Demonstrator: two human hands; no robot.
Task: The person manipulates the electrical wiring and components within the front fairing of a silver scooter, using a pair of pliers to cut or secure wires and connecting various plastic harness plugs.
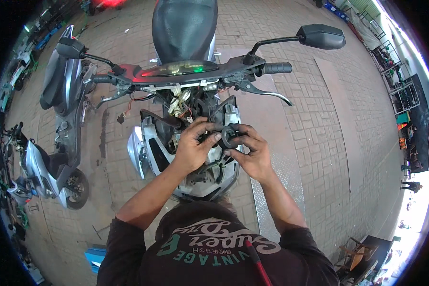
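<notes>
A black ring-shaped part (229, 137) is held between both my hands over the opened front of a silver-and-black scooter (150, 133). My left hand (198, 143) grips it from the left with bent fingers and thumb, and my right hand (250, 150) pinches it from the right. Above them are exposed wires and connectors (178, 102), a lit dashboard (175, 70) and the handlebar with a brake lever (267, 95). What lies directly beneath the ring is partly hidden by my hands.
A second scooter (64, 143) stands to my left, with more vehicles behind it. Metal plates (274, 200) lie on the paved floor to the right. Racks (400, 90) line the right side, a person (410, 186) is far off by the bright doorway, and a wooden chair (355, 257) is at lower right.
</notes>
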